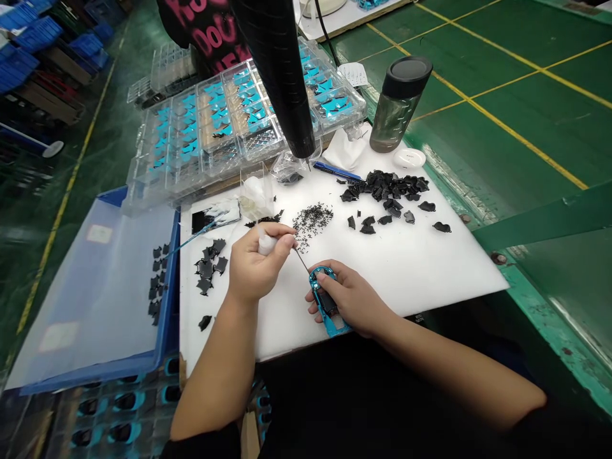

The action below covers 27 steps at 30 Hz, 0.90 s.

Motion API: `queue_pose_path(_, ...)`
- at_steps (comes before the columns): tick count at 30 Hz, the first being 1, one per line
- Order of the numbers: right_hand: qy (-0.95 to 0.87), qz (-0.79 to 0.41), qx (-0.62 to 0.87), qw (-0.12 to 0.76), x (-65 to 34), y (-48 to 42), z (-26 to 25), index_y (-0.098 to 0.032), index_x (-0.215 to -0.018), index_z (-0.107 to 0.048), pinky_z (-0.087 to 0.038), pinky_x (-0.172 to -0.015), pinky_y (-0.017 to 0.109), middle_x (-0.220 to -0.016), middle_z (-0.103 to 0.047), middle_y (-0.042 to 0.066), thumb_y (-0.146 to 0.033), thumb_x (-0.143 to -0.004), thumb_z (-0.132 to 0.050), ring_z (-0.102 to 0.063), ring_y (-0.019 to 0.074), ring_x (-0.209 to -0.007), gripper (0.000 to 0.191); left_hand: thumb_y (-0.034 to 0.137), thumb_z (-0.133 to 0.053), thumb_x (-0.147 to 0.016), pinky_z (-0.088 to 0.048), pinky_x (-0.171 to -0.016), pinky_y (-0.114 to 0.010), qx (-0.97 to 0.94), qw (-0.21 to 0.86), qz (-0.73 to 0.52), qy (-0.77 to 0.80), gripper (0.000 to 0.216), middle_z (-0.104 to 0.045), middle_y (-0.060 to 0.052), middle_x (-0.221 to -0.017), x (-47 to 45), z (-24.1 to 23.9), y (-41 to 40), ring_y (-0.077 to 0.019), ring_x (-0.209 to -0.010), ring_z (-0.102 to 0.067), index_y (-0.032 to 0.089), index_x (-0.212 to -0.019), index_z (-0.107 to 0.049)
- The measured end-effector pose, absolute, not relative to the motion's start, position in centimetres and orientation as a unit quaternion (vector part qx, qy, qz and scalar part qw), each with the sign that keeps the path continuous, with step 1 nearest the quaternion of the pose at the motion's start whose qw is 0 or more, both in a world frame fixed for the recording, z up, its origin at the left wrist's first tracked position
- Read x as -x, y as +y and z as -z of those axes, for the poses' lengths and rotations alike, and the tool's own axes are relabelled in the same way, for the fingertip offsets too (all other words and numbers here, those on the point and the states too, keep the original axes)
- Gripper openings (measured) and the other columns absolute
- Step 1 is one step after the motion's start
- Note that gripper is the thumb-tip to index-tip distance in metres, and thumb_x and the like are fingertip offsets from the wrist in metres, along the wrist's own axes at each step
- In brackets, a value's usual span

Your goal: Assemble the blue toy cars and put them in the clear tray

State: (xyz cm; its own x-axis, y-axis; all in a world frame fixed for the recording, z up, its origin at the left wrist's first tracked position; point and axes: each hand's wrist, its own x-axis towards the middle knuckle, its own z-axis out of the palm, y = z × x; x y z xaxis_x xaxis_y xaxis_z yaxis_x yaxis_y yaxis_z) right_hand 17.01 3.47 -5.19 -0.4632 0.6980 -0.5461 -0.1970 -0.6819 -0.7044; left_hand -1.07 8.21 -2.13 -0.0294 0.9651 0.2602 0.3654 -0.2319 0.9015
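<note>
Blue frame (326,299) lay near the front edge of the table (430,274), held down by the right hand (358,303), whose grip pinched its sides. The left hand (253,264) kept its grip pressed around a small white bottle (266,243), with the needle tip (301,260) angled down toward the frame's top. Dosing the frame looked like the step in hand; the next move would call for a small, steady tilt. Bare white surface lay open to the right, while a heap of tiny black bits (313,220) sat close behind the needle.
</note>
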Motion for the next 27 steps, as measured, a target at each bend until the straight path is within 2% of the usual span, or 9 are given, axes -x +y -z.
queue_pose_path(5, -0.284, -0.809, 0.432, 0.279, -17.0, 3.5, 5.1, -0.024, -0.109, -0.055, -0.060, -0.061, 0.035, -0.076, -0.068, 0.003, -0.045, -0.093, -0.056, -0.068, 0.0181, -0.065, 0.026, 0.034, -0.071, -0.084, -0.049, -0.055, -0.024, -0.596, 0.321, -0.505, 0.535, 0.017, -0.070, -0.003, -0.072, 1.3, 2.3, 8.3, -0.0129, -0.061, -0.061, 0.019, -0.091, -0.073)
queue_pose_path(16, -0.291, -0.799, 0.449, 0.274, -16.9, 3.5, 4.8, -0.024, -0.108, -0.056, -0.059, -0.061, 0.035, -0.076, -0.069, 0.003, -0.044, -0.092, -0.057, -0.068, 0.0184, -0.064, 0.026, 0.033, -0.069, -0.084, -0.053, -0.062, -0.027, -0.621, 0.284, -0.481, 0.549, 0.014, -0.070, -0.002, -0.072, 0.9, 2.2, 8.2, -0.0135, -0.064, -0.063, 0.020, -0.088, -0.072)
queue_pose_path(19, -0.296, -0.799, 0.442, 0.282, -17.0, 3.4, 5.0, -0.023, -0.108, -0.055, -0.058, -0.059, 0.035, -0.076, -0.069, 0.003, -0.046, -0.093, -0.055, -0.067, 0.0192, -0.066, 0.027, 0.034, -0.068, -0.084, -0.051, -0.058, -0.026, -0.591, 0.211, -0.548, 0.553, 0.017, -0.069, -0.002, -0.071, 1.6, 1.2, 8.4, -0.0126, -0.060, -0.062, 0.018, -0.089, -0.071)
queue_pose_path(22, -0.295, -0.800, 0.439, 0.283, -17.1, 3.3, 5.2, -0.023, -0.110, -0.055, -0.058, -0.060, 0.035, -0.077, -0.068, 0.003, -0.049, -0.094, -0.055, -0.067, 0.0195, -0.067, 0.030, 0.035, -0.067, -0.086, -0.053, -0.063, -0.028, -0.551, 0.051, -0.603, 0.574, 0.019, -0.070, -0.002, -0.076, 3.0, -0.7, 8.9, -0.0128, -0.061, -0.063, 0.017, -0.092, -0.070)
queue_pose_path(25, -0.301, -0.802, 0.431, 0.284, -17.1, 3.3, 5.4, -0.024, -0.111, -0.055, -0.057, -0.060, 0.036, -0.079, -0.068, 0.003, -0.051, -0.093, -0.056, -0.067, 0.0195, -0.068, 0.033, 0.035, -0.065, -0.088, -0.054, -0.077, -0.032, -0.521, -0.108, -0.572, 0.624, 0.019, -0.072, -0.003, -0.084, 4.7, -2.6, 9.8, -0.0156, -0.075, -0.067, 0.018, -0.095, -0.071)
queue_pose_path(27, -0.306, -0.802, 0.426, 0.285, -17.2, 3.4, 5.4, -0.024, -0.111, -0.055, -0.057, -0.061, 0.036, -0.079, -0.068, 0.003, -0.053, -0.093, -0.056, -0.067, 0.0197, -0.068, 0.034, 0.033, -0.064, -0.088, -0.053, -0.081, -0.031, -0.519, -0.145, -0.544, 0.643, 0.017, -0.072, -0.003, -0.086, 5.6, -3.3, 10.7, -0.0167, -0.082, -0.068, 0.019, -0.094, -0.072)
